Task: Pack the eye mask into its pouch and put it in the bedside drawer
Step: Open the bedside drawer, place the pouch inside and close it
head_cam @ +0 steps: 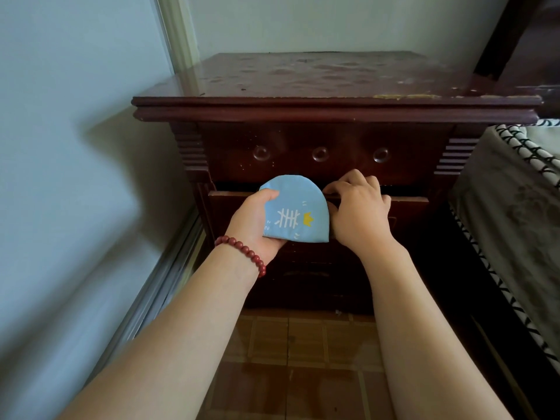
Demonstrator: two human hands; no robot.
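My left hand (253, 219) holds a light blue pouch (295, 207) with a white fishbone and a yellow crown printed on it, right in front of the dark wooden bedside cabinet (333, 107). The eye mask is not visible. My right hand (357, 204) has its fingers hooked over the top front edge of a drawer (406, 201) that stands slightly pulled out, with a dark gap above it. The pouch overlaps that gap, and its right side touches my right hand.
Above the pulled drawer is a shut upper drawer front with three round knobs (320, 154). A pale wall (75, 147) stands close on the left, a bed with a patterned cover (515, 207) on the right, and brown floor tiles (303, 344) lie below.
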